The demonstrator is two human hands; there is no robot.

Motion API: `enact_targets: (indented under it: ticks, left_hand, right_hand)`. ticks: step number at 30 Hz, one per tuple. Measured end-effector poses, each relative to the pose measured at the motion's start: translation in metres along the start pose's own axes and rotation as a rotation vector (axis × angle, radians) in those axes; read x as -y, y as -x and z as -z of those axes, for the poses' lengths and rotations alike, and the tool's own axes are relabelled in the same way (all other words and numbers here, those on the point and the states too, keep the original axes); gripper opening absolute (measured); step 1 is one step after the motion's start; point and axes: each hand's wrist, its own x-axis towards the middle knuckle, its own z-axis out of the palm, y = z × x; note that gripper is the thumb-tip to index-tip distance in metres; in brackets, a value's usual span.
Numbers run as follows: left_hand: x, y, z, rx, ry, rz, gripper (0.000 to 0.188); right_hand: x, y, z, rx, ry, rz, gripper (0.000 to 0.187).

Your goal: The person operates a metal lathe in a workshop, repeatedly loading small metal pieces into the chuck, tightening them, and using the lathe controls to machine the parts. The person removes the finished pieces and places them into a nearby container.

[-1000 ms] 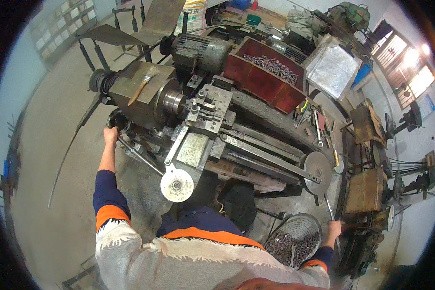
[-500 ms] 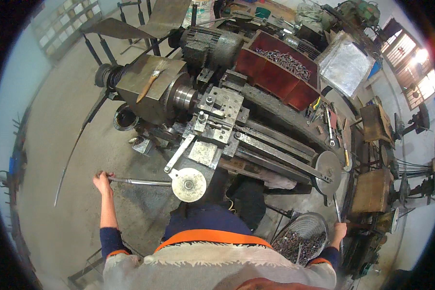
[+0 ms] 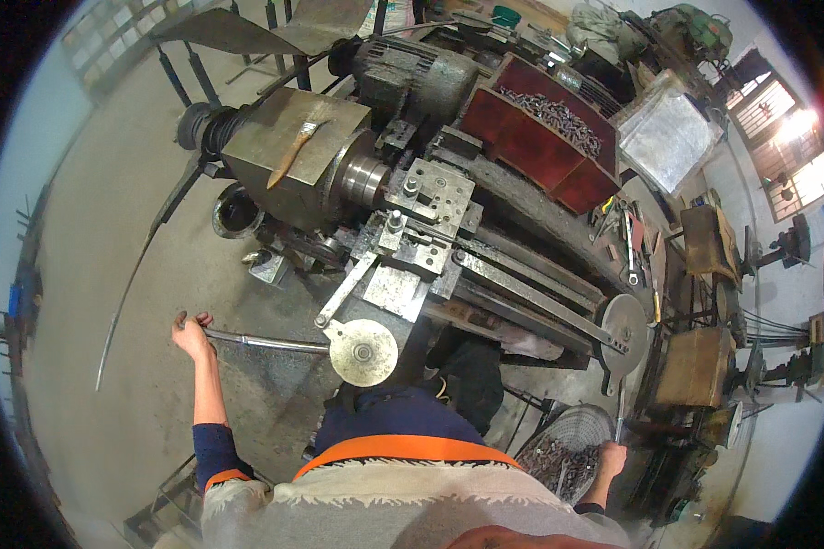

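At the left, my left hand (image 3: 191, 337) is closed round the outer end of a metal lever (image 3: 270, 342). This lever joins a round pale disc (image 3: 363, 351) at the front of a small lathe. My right hand (image 3: 612, 457) grips the lower end of a second lever (image 3: 622, 412), which hangs from a larger grey disc (image 3: 623, 331) at the lathe's right end. A long flat bar (image 3: 540, 297) links that disc to the tool slide (image 3: 433, 201). Left of the slide are the shiny chuck (image 3: 364, 179) and the box-like headstock (image 3: 293, 151).
A wire basket of small metal parts (image 3: 568, 448) is beside my right hand. Behind the lathe stands a dark red bin (image 3: 540, 128) of small metal pieces. A brush (image 3: 292, 156) lies on the headstock. Hand tools (image 3: 631, 247) rest at right, and a thin rod (image 3: 133, 293) slopes down at left.
My right hand has moved left with its lever, which has swung toward the basket. My left hand remains on its lever nearly in place. The whole view has shifted slightly.
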Motion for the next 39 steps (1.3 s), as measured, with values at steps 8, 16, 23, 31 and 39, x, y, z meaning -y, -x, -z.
enact_targets:
  ticks: [8, 16, 23, 31, 39]
  left_hand:
    - [0.005, -0.006, -0.006, 0.014, 0.055, -0.014, 0.045]
    - [-0.002, -0.001, -0.002, 0.062, -0.023, -0.039, 0.037]
    - [0.001, -0.007, 0.021, 0.095, -0.14, -0.014, 0.025]
    - [0.014, 0.012, 0.068, 0.104, -0.253, 0.007, 0.019]
    - [-0.013, -0.039, 0.08, 0.305, -1.161, -0.245, 0.032]
  right_hand:
    - [0.005, 0.007, 0.004, 0.039, 0.03, 0.001, 0.038]
    - [0.019, 0.01, -0.011, -0.297, 0.024, 0.093, 0.035]
    - [-0.012, -0.108, -0.042, -0.374, 0.213, 0.207, 0.029]
    - [0.051, -0.178, 0.002, -0.248, 0.288, 0.076, 0.027]
    - [0.043, -0.145, -0.015, -0.326, 0.114, 0.059, 0.06]
